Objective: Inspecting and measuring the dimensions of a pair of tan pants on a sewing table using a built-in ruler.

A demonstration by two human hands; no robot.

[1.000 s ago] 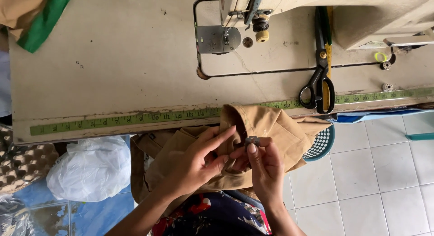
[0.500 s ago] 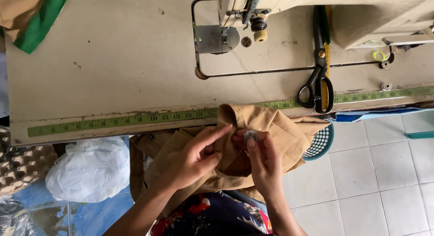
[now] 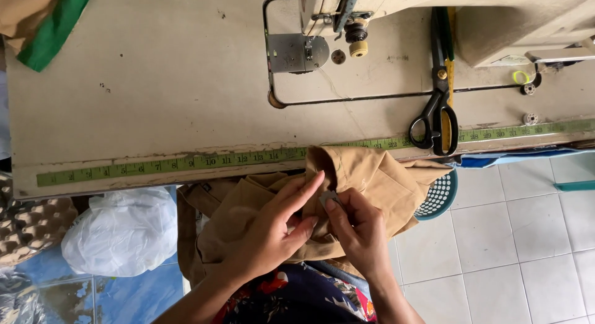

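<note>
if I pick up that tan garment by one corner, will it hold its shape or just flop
Probably flop: the tan garment already folds and drapes over the table edge and sags into the lap. It likely creases easily, since the left hand and right hand bunch it with just fingertips. It seems light, though its hanging bulk may drag when lifted.

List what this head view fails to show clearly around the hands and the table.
- Small grey piece pinched by the right hand: fingers cover most of it, so its kind is unclear.
- Tan fabric: the left hand and both arms hide its lower folds.
- Sewing machine: cut off by the top edge.
- Basket: mostly behind the fabric.
- Scissors: blade tips lost at the machine.
</note>
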